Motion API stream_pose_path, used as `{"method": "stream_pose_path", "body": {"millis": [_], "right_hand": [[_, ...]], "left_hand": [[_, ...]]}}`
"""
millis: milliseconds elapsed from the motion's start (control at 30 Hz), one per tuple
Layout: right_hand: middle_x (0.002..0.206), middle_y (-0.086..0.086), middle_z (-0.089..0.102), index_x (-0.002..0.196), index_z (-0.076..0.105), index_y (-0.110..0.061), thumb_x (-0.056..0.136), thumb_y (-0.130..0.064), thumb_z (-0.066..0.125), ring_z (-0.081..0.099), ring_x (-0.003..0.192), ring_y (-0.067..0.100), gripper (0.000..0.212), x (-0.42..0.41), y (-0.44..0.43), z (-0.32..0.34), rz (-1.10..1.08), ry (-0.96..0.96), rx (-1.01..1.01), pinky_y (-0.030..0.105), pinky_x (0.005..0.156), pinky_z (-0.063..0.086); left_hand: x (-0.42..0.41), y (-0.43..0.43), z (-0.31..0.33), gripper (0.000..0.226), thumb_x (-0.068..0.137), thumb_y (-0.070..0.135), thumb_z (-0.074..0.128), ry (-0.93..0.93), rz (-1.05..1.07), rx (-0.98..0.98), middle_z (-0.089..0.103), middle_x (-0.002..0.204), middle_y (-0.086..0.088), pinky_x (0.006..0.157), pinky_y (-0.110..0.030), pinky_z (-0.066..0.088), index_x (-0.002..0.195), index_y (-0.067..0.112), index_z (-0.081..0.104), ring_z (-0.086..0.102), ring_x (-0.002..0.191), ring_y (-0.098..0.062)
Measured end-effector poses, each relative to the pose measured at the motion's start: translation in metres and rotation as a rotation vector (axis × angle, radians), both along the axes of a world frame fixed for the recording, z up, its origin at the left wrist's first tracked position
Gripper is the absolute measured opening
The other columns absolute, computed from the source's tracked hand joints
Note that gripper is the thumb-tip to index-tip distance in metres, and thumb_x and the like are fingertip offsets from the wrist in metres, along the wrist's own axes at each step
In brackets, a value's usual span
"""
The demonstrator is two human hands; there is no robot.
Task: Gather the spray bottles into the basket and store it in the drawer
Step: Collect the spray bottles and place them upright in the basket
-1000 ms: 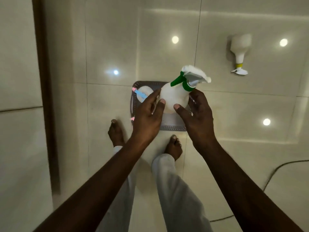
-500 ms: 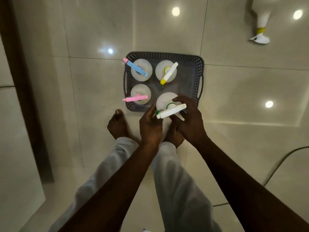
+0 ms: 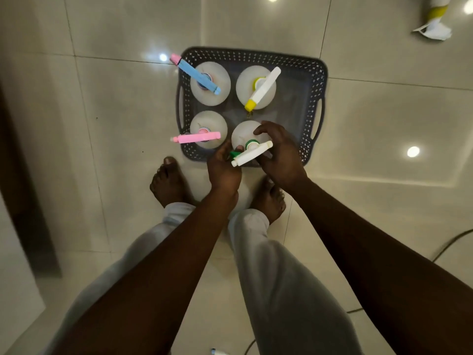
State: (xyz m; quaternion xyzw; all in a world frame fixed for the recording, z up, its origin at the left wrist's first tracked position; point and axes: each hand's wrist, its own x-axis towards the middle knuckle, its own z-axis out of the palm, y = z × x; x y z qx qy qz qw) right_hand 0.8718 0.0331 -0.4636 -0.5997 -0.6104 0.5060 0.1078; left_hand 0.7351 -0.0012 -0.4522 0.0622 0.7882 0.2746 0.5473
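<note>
A dark grey perforated basket [image 3: 311, 75] sits on the tiled floor in front of my feet. Three white spray bottles stand upright in it: one with a blue-and-pink head [image 3: 198, 74], one with a white-and-yellow head [image 3: 262, 89], one with a pink head [image 3: 195, 137]. A fourth bottle with a green-and-white head [image 3: 252, 152] stands in the near right part of the basket. My left hand [image 3: 222, 170] and my right hand [image 3: 280, 152] both grip it around the neck and shoulder.
Another white spray bottle with a yellow collar [image 3: 435, 21] lies on the floor at the far right. A bottle tip [image 3: 217, 351] peeks in at the bottom edge. A dark cable [image 3: 450, 243] runs along the floor on the right. A dark door edge [image 3: 23, 190] stands at left.
Both hands have lowered the green-headed bottle from above the basket down into its near right part. The view has moved closer to the basket.
</note>
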Motion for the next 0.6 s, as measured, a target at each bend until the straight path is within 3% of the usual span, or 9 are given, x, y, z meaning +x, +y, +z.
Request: {"method": "stream_pose_path", "body": {"millis": [167,267,433,567,600], "right_hand": [[0.143,0.016,0.060,0.127,0.064,-0.005,0.083,-0.001,0.082,0.054,0.137,0.028,0.048,-0.002,0.003,-0.010,0.020,-0.022,0.010,0.018,0.109,0.038],[0.141,0.014,0.060,0.128,0.063,-0.006,0.083,-0.002,0.084,0.055,0.134,0.027,0.050,-0.002,0.005,-0.015,0.021,-0.018,-0.005,0.020,0.108,0.041],[0.143,0.013,0.058,0.131,0.061,-0.007,0.081,-0.001,0.084,0.053,0.136,0.026,0.055,-0.001,0.006,-0.015,0.028,-0.034,-0.033,0.003,0.106,0.033],[0.154,0.014,0.052,0.147,0.052,-0.004,0.078,0.008,0.080,0.048,0.145,0.029,0.075,-0.003,0.004,0.011,-0.010,-0.042,-0.128,0.036,0.121,0.042],[0.156,0.014,0.051,0.150,0.049,-0.003,0.078,0.011,0.078,0.047,0.146,0.030,0.079,-0.003,0.002,0.020,-0.031,-0.046,-0.159,0.038,0.121,0.042]], "left_hand": [[0.003,0.003,-0.011,0.031,0.097,-0.004,0.062,-0.022,0.061,-0.002,0.072,0.107,-0.001,0.092,-0.027,0.057,0.127,0.004,0.066,0.068,0.095,-0.010],[0.003,0.005,-0.016,0.034,0.096,-0.002,0.063,0.009,0.065,-0.007,0.072,0.123,-0.012,0.098,-0.031,0.056,0.131,0.002,0.065,0.068,0.108,-0.020],[0.003,0.003,-0.013,0.034,0.094,0.000,0.066,0.012,0.045,-0.020,0.073,0.122,-0.009,0.098,-0.031,0.057,0.128,0.003,0.068,0.070,0.108,-0.021],[0.001,-0.005,0.005,0.032,0.094,0.004,0.067,0.039,0.075,-0.138,0.074,0.121,-0.010,0.107,-0.046,0.053,0.125,0.010,0.072,0.068,0.116,-0.028],[0.001,-0.008,0.011,0.028,0.094,0.006,0.066,0.048,0.079,-0.166,0.075,0.119,-0.011,0.106,-0.049,0.053,0.121,0.011,0.073,0.068,0.115,-0.030]]}}
